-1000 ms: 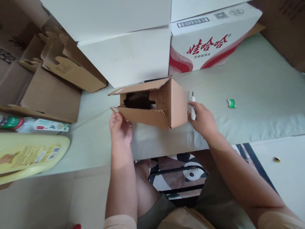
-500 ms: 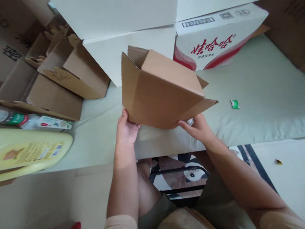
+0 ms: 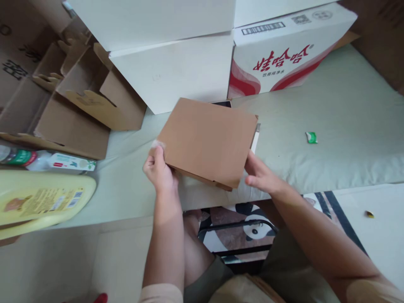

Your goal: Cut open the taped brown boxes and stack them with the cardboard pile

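Observation:
A brown cardboard box (image 3: 208, 143) is tilted above the pale green cloth, its flat face turned up towards me. My left hand (image 3: 160, 170) is closed on its left front corner, thumb up beside a small blurred whitish patch. At the box's right edge is my right hand (image 3: 261, 172), fingertips against the side, thumb apart from the cardboard. Behind the box show a dark, light-rimmed edge (image 3: 225, 104) and a white strip (image 3: 256, 141); what they belong to is hidden.
White cartons (image 3: 176, 75) and a red-lettered carton (image 3: 284, 63) stand at the back. Open brown boxes (image 3: 75, 126) are on the left, near a bottle (image 3: 23, 156) and a yellow jug (image 3: 47, 198). A green packet (image 3: 311, 137) lies on the cloth (image 3: 347, 126).
The box has been turned over and lowered, so its open flaps no longer show and a flat face is up. My right hand's thumb has come off the cardboard.

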Action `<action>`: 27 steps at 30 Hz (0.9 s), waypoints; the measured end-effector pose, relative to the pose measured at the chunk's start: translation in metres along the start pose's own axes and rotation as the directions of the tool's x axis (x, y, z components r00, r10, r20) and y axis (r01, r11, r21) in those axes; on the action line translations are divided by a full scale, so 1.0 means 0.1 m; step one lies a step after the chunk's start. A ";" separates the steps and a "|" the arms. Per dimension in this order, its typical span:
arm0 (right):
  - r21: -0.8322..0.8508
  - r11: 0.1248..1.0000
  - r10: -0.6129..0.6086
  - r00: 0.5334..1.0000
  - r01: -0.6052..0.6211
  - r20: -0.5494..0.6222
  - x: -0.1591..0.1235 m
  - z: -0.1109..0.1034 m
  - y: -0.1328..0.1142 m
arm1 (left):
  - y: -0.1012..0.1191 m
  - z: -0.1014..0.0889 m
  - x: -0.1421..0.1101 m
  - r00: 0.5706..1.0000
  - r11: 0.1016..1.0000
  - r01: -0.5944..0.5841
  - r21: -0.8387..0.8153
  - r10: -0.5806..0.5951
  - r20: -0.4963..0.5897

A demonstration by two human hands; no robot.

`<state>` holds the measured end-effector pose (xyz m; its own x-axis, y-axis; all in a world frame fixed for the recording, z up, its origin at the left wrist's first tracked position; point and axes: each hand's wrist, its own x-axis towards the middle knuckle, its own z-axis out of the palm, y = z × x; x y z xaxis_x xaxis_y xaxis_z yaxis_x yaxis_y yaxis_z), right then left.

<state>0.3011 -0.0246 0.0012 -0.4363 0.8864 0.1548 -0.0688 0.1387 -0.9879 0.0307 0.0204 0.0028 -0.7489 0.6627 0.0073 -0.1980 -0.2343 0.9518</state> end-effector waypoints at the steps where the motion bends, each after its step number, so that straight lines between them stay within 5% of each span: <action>1: -0.023 1.000 -0.007 0.999 0.009 0.048 0.01 0.02 0.00 | 0.00 0.00 0.01 1.000 1.000 -0.004 -0.006 0.004 -0.017; 4: -0.135 0.990 0.038 0.998 -0.032 0.041 0.03 0.09 0.05 | 0.00 0.02 0.00 1.000 1.000 -0.001 -0.022 0.001 0.002; 13: -0.126 0.979 0.101 0.916 -0.161 -0.388 0.04 0.10 0.08 | -0.02 -0.02 -0.08 0.919 0.996 0.038 0.083 -0.067 0.388; 20: -0.056 0.986 0.101 0.827 -0.158 -0.553 0.06 0.01 0.05 | 0.08 -0.09 -0.07 0.881 0.979 -0.009 0.202 -0.087 0.464; 24: 0.036 0.985 0.148 0.726 -0.168 -0.672 0.07 -0.04 0.08 | 0.16 -0.07 -0.07 0.878 0.991 0.133 0.011 -0.123 0.463; 27: 0.047 0.988 0.137 0.716 -0.144 -0.685 0.05 -0.10 0.02 | 0.16 -0.11 -0.02 0.879 0.981 0.180 0.067 -0.191 0.437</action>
<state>0.3075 -0.0154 -0.0002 0.2926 0.9559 -0.0247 -0.0478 -0.0112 -0.9988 0.0221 0.0071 0.0148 -0.3440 0.9381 -0.0415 -0.2863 -0.0627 0.9561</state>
